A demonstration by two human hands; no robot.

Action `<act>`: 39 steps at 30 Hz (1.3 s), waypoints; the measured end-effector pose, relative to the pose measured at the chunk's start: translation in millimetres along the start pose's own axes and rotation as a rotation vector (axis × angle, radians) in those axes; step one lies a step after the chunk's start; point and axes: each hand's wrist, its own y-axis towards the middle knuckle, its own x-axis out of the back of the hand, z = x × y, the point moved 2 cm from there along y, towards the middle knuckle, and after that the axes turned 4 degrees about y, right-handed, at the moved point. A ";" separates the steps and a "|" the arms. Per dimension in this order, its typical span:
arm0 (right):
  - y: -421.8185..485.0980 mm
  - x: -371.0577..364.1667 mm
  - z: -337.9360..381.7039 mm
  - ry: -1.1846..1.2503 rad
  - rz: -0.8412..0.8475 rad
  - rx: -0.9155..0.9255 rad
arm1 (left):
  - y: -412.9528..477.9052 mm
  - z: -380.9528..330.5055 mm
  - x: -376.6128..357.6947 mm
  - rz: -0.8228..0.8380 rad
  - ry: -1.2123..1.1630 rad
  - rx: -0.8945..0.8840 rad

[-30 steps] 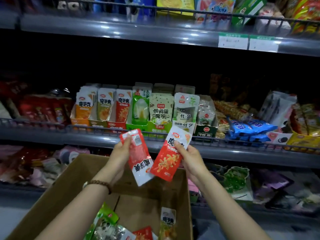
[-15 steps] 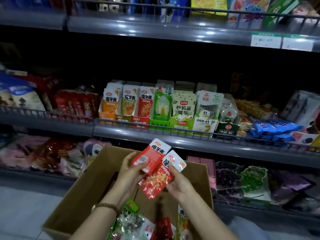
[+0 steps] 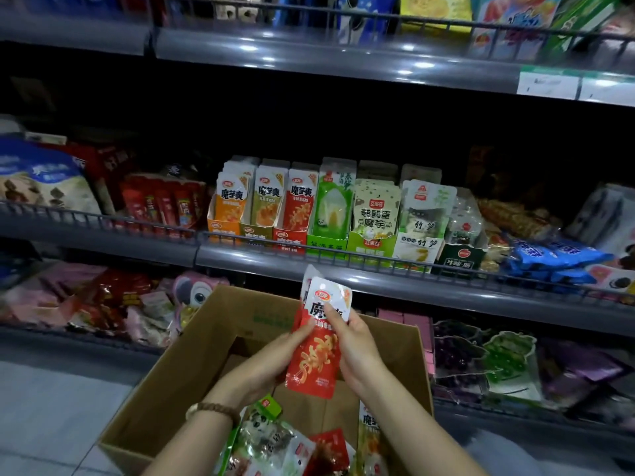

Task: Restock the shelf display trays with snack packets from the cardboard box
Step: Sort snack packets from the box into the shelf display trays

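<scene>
Red snack packets [image 3: 314, 355], stacked upright, are gripped by the left hand [image 3: 271, 359] at 9 o'clock and the right hand [image 3: 357, 348] at 3 o'clock, above the cardboard box [image 3: 178, 372]; display trays [image 3: 290, 242] stand at 12 o'clock.

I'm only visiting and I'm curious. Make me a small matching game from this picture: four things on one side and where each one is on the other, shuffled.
Things:
1. red packets
2. bead bracelet
3. blue packets
4. price labels

Places:
A. on the front edge of the top shelf, far right
B. held by the left hand and right hand above the cardboard box
C. around the wrist of the left hand
D. lying on the middle shelf, right of the display trays

Pairs: 1-B, 2-C, 3-D, 4-A
</scene>
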 end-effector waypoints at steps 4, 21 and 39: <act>-0.2 -5.4 4.4 -0.003 0.019 0.053 | -0.4 1.6 4.3 0.025 -0.076 0.033; 53.2 -25.6 90.3 -0.456 0.248 0.311 | 17.0 -59.4 48.2 -0.135 0.092 -0.325; 181.5 -92.0 187.9 -0.723 0.064 0.638 | 95.4 -136.4 127.4 -0.560 0.664 -0.614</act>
